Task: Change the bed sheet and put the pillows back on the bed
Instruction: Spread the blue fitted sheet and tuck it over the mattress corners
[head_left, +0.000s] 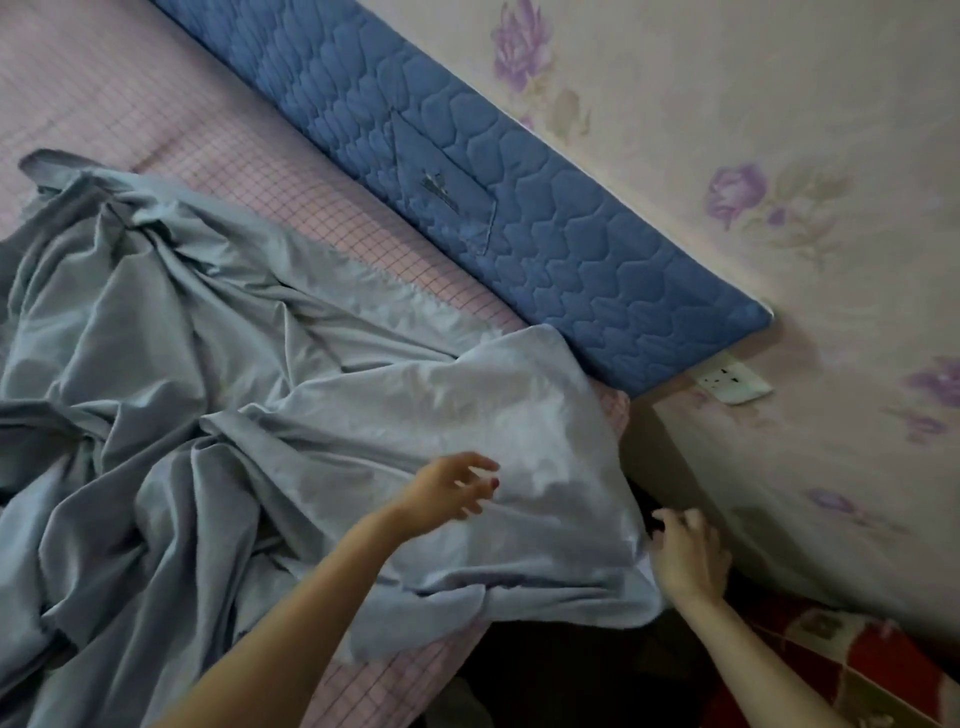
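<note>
Bed corner (615, 410) under blue sheet (426, 395)

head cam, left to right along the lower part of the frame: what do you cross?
Crumpled blue sheet → left hand hovering open over the sheet's corner → right hand at the sheet's edge beside the mattress corner → floral wallpapered wall, with red patterned fabric below it.

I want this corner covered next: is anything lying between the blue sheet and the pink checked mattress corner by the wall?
Nothing visible does. The blue sheet already drapes over that mattress corner, with the left hand above it and the right hand at its edge.
</note>
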